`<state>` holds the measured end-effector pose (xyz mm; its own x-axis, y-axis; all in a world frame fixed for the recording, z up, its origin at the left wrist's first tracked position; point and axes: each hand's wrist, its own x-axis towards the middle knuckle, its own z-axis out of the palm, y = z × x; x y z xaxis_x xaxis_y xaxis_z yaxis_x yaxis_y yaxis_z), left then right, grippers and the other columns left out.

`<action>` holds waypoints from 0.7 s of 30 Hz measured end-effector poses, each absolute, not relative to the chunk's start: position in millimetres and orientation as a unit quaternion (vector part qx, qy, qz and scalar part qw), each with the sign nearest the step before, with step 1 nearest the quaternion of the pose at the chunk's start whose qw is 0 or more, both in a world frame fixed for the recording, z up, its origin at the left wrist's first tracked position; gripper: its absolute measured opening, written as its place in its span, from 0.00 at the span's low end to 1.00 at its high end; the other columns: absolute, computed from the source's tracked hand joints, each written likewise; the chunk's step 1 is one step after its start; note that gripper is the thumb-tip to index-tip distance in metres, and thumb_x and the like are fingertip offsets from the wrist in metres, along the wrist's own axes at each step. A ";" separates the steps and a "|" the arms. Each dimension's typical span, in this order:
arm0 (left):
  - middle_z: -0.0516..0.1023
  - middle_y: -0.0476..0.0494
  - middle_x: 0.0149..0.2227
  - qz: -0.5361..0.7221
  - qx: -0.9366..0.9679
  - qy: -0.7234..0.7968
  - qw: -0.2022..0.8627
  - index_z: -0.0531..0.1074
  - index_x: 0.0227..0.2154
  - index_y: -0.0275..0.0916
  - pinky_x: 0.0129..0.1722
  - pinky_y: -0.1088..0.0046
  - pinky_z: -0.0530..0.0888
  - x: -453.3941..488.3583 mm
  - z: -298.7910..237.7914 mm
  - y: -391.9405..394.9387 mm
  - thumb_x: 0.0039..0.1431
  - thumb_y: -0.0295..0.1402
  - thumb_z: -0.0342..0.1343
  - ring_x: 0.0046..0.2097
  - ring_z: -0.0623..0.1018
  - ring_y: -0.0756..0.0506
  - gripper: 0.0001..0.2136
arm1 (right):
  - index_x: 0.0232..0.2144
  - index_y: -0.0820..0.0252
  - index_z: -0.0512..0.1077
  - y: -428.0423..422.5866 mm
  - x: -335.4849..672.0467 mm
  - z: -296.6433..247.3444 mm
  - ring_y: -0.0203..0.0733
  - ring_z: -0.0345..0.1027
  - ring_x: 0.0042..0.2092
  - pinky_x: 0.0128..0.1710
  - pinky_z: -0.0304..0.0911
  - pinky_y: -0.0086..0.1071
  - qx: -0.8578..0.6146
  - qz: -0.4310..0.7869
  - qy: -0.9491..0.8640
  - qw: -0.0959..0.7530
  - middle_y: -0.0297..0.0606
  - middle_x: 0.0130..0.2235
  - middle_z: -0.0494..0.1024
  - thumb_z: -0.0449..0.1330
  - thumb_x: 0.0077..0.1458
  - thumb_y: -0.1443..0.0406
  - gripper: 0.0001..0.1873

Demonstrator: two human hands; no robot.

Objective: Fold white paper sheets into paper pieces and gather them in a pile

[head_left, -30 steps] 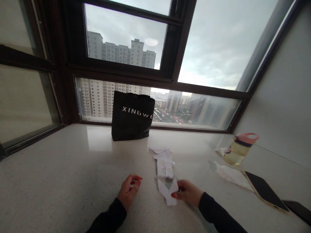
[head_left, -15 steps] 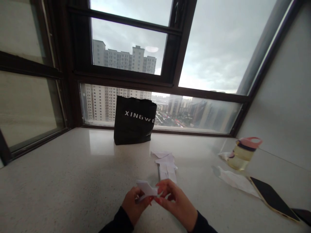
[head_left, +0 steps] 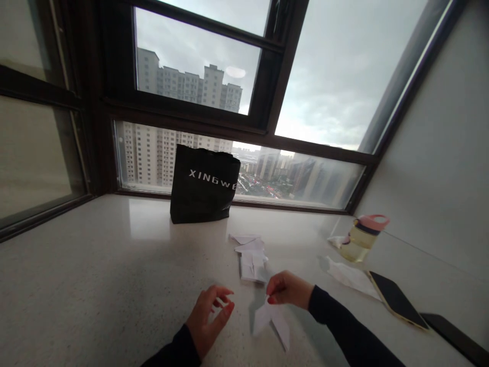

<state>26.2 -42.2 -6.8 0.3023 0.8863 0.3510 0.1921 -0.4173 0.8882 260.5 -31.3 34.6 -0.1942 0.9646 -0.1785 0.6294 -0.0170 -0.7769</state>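
My right hand (head_left: 286, 289) pinches the top of a folded white paper piece (head_left: 272, 322), whose two pointed flaps hang down and apart below the fingers. To its left my left hand (head_left: 212, 313) holds nothing; its fingers are curved with a gap between thumb and fingertips. Just beyond the hands several more folded white papers (head_left: 252, 260) lie on the pale speckled counter (head_left: 95, 285) in an overlapping row running toward the window.
A black bag (head_left: 204, 186) with white lettering stands by the window. At the right are a bottle (head_left: 359, 242) with a pink lid, a crumpled white tissue (head_left: 353, 278), a phone (head_left: 397, 299) and another dark flat object (head_left: 454, 339).
My left hand has let go of the folded paper. My right hand has carried it to the right, and its flaps now hang downward. The view has turned slightly.
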 end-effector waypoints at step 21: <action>0.72 0.45 0.27 0.440 0.739 0.356 0.366 0.70 0.24 0.40 0.37 0.67 0.63 28.6 -15.3 -38.3 0.49 0.42 0.47 0.31 0.69 0.46 0.12 | 0.27 0.58 0.67 -31.7 227.6 21.3 0.41 0.59 0.38 0.39 0.54 0.32 -0.606 -0.035 -0.786 0.119 0.36 0.33 0.69 0.57 0.41 0.75 0.09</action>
<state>28.6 -38.3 -15.3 0.3598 0.8477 0.3898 0.2034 -0.4790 0.8539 227.6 -31.7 21.3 -0.2385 0.9438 0.2290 0.9604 0.2642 -0.0887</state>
